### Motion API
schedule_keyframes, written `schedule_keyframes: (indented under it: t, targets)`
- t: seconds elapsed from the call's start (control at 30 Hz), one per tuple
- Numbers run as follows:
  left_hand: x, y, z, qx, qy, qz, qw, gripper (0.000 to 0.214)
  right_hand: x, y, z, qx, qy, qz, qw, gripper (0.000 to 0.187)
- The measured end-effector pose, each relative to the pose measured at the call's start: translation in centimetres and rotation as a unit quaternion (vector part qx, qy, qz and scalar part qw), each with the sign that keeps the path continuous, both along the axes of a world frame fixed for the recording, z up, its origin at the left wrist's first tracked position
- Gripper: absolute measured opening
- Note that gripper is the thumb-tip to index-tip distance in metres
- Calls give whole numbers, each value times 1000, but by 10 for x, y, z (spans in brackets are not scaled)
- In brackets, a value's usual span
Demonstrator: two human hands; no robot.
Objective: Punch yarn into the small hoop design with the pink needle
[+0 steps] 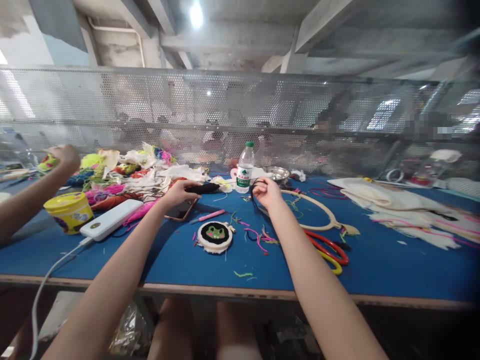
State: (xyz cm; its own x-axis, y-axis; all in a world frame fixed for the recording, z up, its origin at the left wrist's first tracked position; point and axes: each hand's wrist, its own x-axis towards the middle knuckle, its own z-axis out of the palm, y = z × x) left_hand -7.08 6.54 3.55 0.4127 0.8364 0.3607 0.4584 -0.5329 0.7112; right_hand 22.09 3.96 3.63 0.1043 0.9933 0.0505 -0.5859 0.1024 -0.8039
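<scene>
My left hand is closed around a bundle of black yarn, above a phone lying on the table. A thin dark strand runs from the bundle to my right hand, whose fingers are pinched on it; a black loop hangs below them. Between and nearer than my hands lies a small round hoop with a green frog face stitched on black. Just behind the hoop is a pink pen-like tool with a thin metal tip. Yarn scraps are scattered to its right.
A water bottle and metal bowl stand behind. Right are a large wooden hoop, red- and yellow-handled scissors and cream cloth. Left are a yellow tub, corded white power bank, yarn heap and another person's arm.
</scene>
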Motion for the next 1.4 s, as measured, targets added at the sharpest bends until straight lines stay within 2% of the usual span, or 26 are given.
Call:
schedule_keyframes:
  t: [0.1, 0.17, 0.23, 0.37, 0.47, 0.53, 0.67, 0.77, 0.83, 0.9, 0.97, 1.03, 1.1, 1.13, 1.17, 1.2, 1.27, 1.33, 1.4]
  targets:
    - [5, -4, 2, -54, -110, -3, 992, 42, 13, 2, -3, 2, 46, -97, 994, 35]
    - [6, -4, 4, -98, -232, 24, 967, 38, 22, 3, -5, -3, 71, -160, 985, 31]
    - [3, -2, 6, -110, -327, 62, 936, 34, 32, 4, -8, -9, 93, -217, 972, 29]
    - [-13, 7, 9, -108, -422, 116, 893, 22, 47, 5, -10, -17, 123, -308, 943, 31]
    - [-25, 15, 6, -128, -459, 163, 864, 19, 56, 5, -8, -17, 127, -362, 923, 27]
    - [-30, 20, 3, -147, -459, 184, 857, 21, 64, 3, -6, -12, 121, -396, 910, 24]
    - [-33, 23, -1, -154, -431, 201, 866, 21, 81, -5, -6, 13, 101, -461, 882, 21]
    - [-32, 19, 2, -119, -400, 204, 886, 20, 84, -9, -5, 27, 81, -474, 877, 20]
    - [-29, 13, 4, -80, -379, 206, 899, 23, 77, -8, -3, 28, 62, -449, 891, 19]
    - [-23, 6, 6, 3, -313, 207, 927, 31, 62, -5, -1, 23, 38, -395, 918, 16]
    - [-14, -1, 7, 136, -162, 195, 958, 34, 42, -3, 1, 14, 10, -308, 951, 12]
    - [-4, -8, 6, 229, -28, 167, 959, 35, 17, -5, 2, 9, -20, -196, 980, 12]
    - [5, -13, 4, 269, 47, 141, 952, 36, -8, -10, 3, 6, -47, -88, 995, 23]
    - [8, -15, 4, 278, 72, 129, 949, 36, -20, -13, 3, 9, -60, -24, 998, 27]
    - [11, -16, 4, 283, 91, 119, 947, 37, -30, -16, 3, 20, -80, 76, 994, 32]
    - [13, -17, 3, 286, 106, 112, 946, 37, -39, -20, 3, 31, -95, 161, 982, 34]
    - [13, -17, 3, 291, 127, 107, 942, 39, -50, -24, 3, 42, -123, 289, 948, 35]
    - [11, -14, 3, 297, 142, 111, 938, 40, -51, -26, 3, 34, -136, 339, 930, 32]
    - [8, -10, 2, 302, 161, 114, 933, 41, -45, -24, 2, 17, -118, 326, 938, 26]
